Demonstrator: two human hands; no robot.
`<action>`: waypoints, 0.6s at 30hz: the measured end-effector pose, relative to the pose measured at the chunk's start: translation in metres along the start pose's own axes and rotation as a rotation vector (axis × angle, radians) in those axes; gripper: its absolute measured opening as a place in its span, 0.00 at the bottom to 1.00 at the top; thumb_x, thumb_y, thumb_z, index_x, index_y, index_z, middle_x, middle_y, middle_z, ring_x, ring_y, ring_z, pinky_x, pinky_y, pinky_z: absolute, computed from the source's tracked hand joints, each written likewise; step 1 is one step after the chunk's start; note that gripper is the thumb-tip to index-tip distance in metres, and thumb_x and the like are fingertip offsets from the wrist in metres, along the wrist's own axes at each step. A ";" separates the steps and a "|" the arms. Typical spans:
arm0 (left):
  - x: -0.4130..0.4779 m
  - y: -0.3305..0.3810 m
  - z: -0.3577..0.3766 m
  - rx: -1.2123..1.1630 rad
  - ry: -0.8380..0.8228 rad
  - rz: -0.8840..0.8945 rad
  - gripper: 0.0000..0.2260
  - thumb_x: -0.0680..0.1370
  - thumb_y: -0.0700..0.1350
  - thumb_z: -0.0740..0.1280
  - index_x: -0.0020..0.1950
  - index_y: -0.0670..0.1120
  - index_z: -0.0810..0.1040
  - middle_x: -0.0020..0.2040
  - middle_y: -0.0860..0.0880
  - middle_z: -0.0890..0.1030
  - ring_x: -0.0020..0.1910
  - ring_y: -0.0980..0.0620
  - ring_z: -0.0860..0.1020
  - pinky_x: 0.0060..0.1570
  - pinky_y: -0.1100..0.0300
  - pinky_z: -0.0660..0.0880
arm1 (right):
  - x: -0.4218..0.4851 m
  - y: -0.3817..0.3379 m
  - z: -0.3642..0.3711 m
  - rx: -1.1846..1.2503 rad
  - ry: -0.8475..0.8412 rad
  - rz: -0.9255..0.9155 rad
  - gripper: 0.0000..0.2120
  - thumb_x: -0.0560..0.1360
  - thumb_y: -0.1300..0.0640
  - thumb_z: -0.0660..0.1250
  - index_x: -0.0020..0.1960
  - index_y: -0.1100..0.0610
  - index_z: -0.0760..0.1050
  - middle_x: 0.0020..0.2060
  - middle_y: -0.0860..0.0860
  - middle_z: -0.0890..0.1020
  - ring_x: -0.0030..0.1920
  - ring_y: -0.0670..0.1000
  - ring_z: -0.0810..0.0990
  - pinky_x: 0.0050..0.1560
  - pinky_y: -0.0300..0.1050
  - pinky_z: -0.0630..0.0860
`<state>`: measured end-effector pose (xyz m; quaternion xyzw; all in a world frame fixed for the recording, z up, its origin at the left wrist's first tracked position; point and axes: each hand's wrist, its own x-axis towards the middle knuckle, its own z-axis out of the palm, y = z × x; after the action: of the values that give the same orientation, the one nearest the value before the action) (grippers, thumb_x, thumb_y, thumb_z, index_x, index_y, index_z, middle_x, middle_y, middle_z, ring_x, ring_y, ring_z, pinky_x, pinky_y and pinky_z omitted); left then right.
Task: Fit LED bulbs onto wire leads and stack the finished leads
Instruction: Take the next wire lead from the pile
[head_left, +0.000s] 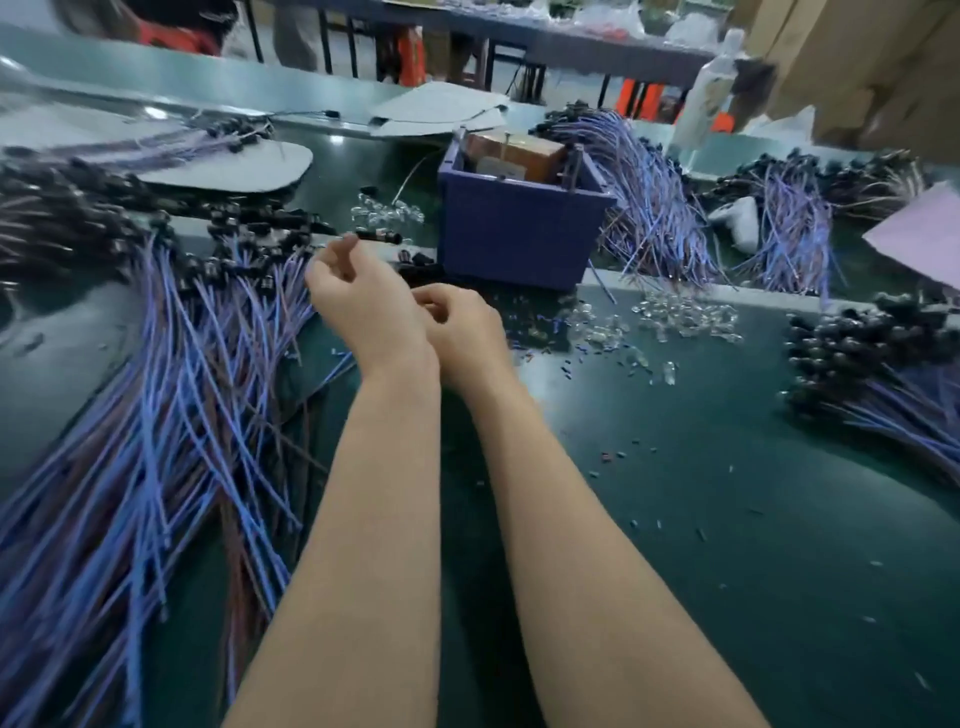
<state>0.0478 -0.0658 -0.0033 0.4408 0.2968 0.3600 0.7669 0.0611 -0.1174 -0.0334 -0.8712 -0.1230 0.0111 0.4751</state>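
Along the left edge of the green worktop lies a wide pile of leads — blue wires fanned toward the near edge, black sockets toward the far edge. Behind it, toward the far-left corner, sits a white card. Near the middle, the left hand is raised over the pile's right fringe. Its grip is pressed together, thumb and forefinger pinching a black socket that sticks out to the right. The right hand touches the left wrist, fingers curled inward; the fingertips are hidden, so I cannot tell whether its grip holds anything. Just behind the hands stands a blue box, with a small heap of bulbs at its left. A larger scatter of bulbs lies right of the hands. Behind the box's right side a bundle of leads fans out, and a stack of leads rests at the right edge — near a pink sheet.
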 end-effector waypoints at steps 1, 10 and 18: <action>0.008 0.004 -0.007 -0.006 0.044 -0.002 0.06 0.79 0.36 0.56 0.50 0.45 0.71 0.46 0.49 0.73 0.43 0.53 0.71 0.45 0.64 0.68 | 0.003 -0.002 0.012 -0.100 -0.015 0.002 0.11 0.77 0.53 0.63 0.55 0.52 0.80 0.51 0.51 0.83 0.53 0.52 0.79 0.51 0.46 0.74; 0.028 0.021 -0.025 -0.108 0.131 -0.019 0.07 0.79 0.35 0.55 0.49 0.45 0.70 0.49 0.46 0.73 0.45 0.52 0.71 0.43 0.66 0.68 | 0.022 -0.031 0.044 -0.350 -0.103 0.160 0.06 0.77 0.64 0.57 0.52 0.62 0.69 0.57 0.60 0.78 0.51 0.61 0.75 0.44 0.45 0.65; 0.023 0.025 -0.023 -0.161 0.095 -0.008 0.08 0.79 0.34 0.55 0.48 0.46 0.71 0.47 0.46 0.72 0.41 0.53 0.70 0.42 0.66 0.68 | 0.017 -0.027 0.022 -0.127 -0.158 0.253 0.12 0.71 0.64 0.61 0.31 0.60 0.62 0.27 0.55 0.66 0.28 0.53 0.62 0.28 0.41 0.61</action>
<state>0.0362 -0.0281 0.0056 0.3588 0.3047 0.4000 0.7864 0.0688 -0.0816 -0.0214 -0.9045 -0.0496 0.1315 0.4027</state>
